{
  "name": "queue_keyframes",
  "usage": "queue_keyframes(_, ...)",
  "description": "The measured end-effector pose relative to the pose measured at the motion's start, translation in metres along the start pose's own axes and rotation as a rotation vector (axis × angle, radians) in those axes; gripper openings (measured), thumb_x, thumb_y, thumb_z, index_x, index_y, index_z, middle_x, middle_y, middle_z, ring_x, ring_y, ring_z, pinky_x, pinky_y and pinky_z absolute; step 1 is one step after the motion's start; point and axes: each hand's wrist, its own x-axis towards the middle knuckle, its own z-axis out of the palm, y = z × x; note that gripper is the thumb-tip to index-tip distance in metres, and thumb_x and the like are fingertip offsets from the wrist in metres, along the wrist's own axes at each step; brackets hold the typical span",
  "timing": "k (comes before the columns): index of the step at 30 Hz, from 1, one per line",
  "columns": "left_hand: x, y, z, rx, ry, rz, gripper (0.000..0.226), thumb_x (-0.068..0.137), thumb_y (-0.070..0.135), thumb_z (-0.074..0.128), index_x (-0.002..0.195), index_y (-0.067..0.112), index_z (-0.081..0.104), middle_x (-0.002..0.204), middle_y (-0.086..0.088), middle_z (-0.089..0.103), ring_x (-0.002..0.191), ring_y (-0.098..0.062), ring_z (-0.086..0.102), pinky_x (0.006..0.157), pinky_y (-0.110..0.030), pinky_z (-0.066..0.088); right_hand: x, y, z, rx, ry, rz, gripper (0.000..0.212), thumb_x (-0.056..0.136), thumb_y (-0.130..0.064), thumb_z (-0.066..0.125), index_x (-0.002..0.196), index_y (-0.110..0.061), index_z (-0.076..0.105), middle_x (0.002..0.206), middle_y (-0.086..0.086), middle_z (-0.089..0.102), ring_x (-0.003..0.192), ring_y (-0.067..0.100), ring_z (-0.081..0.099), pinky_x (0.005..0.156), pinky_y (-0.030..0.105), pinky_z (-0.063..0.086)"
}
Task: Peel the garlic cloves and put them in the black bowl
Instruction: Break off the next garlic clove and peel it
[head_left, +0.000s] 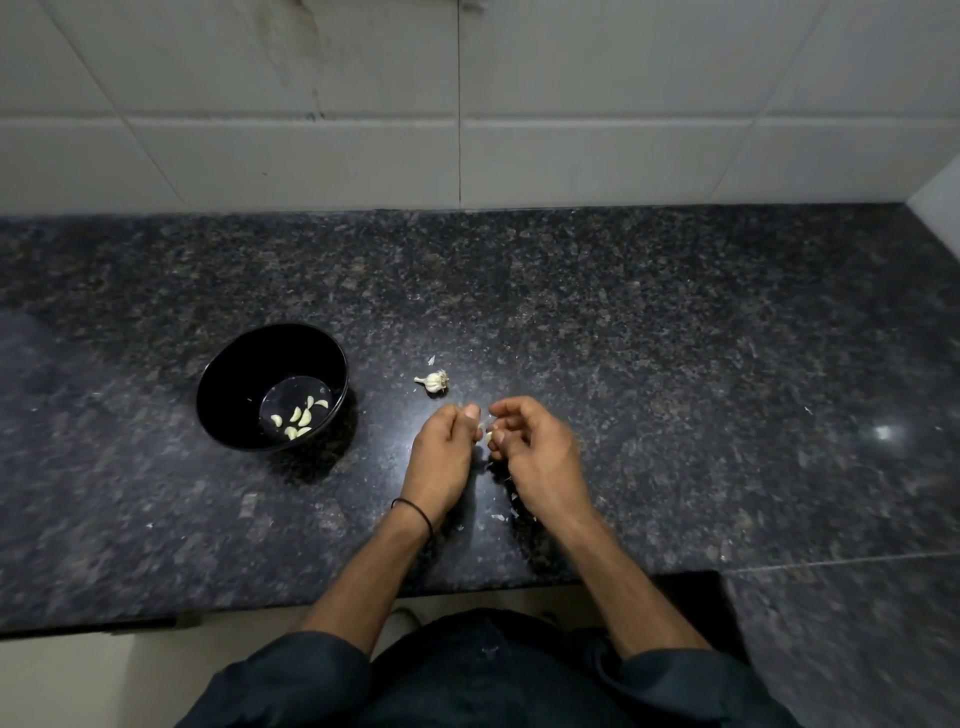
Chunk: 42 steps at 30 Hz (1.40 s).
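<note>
Near the frame's centre, our left hand (445, 448) and right hand (532, 446), fingers curled, pinch a garlic clove (487, 434) between them. Just above lies a garlic head (432, 381). At centre left, the black bowl (234, 374) holds peeled cloves (298, 417).

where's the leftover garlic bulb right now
In the head view the garlic bulb lies on the granite counter, just beyond the left hand and right of the black bowl.

Hands (442, 451) (537, 453) — garlic clove (488, 434) between
</note>
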Motion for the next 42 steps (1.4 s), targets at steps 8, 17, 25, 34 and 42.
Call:
queue_keyframes(8, 0.003, -0.009, -0.004, 0.102, 0.056, -0.020, 0.030, 0.102, 0.033, 0.055, 0.075, 0.022, 0.051, 0.071, 0.002, 0.065, 0.068, -0.018, 0.059, 0.069, -0.039, 0.048, -0.003, -0.001, 0.002, 0.126, -0.022, 0.094, 0.025, 0.094, 0.004, 0.056, 0.107, -0.014, 0.067, 0.095, 0.009, 0.069, 0.074, 0.019, 0.069, 0.067, 0.045, 0.061)
queue_keyframes(17, -0.008, -0.003, -0.005, 0.284, 0.090, 0.182, 0.019, 0.099, 0.003, 0.052, 0.098, 0.017, 0.064, 0.088, 0.010, 0.068, 0.082, -0.001, 0.064, 0.071, -0.005, 0.042, -0.006, -0.002, 0.001, 0.286, 0.061, 0.108, 0.020, 0.092, 0.005, 0.061, 0.106, -0.008, 0.067, 0.095, 0.015, 0.072, 0.068, 0.012, 0.068, 0.059, 0.024, 0.057)
queue_keyframes(25, -0.021, 0.009, -0.006, 0.168, 0.032, 0.308, 0.005, 0.094, 0.019, 0.068, 0.097, 0.021, 0.071, 0.093, 0.009, 0.072, 0.083, -0.009, 0.069, 0.075, -0.026, 0.054, -0.004, -0.003, 0.002, 0.374, 0.169, 0.139, 0.018, 0.091, 0.002, 0.067, 0.100, -0.014, 0.067, 0.087, 0.012, 0.073, 0.069, 0.017, 0.069, 0.065, 0.033, 0.058)
queue_keyframes(34, -0.021, 0.018, -0.005, -0.027, 0.017, 0.184, 0.017, 0.087, -0.001, 0.071, 0.085, 0.015, 0.077, 0.082, 0.001, 0.076, 0.078, -0.011, 0.069, 0.076, -0.029, 0.055, -0.004, -0.014, -0.005, 0.398, 0.112, 0.183, 0.014, 0.087, 0.004, 0.066, 0.095, -0.008, 0.068, 0.072, 0.012, 0.069, 0.064, 0.018, 0.063, 0.065, 0.035, 0.055)
queue_keyframes(42, -0.021, 0.022, -0.007, 0.098, -0.031, 0.212, 0.022, 0.089, 0.002, 0.069, 0.084, 0.022, 0.077, 0.083, 0.006, 0.076, 0.084, -0.012, 0.071, 0.080, -0.026, 0.055, -0.002, -0.011, -0.007, 0.310, 0.109, 0.205, 0.010, 0.091, 0.003, 0.064, 0.090, -0.005, 0.068, 0.073, 0.012, 0.070, 0.060, 0.014, 0.061, 0.057, 0.024, 0.051)
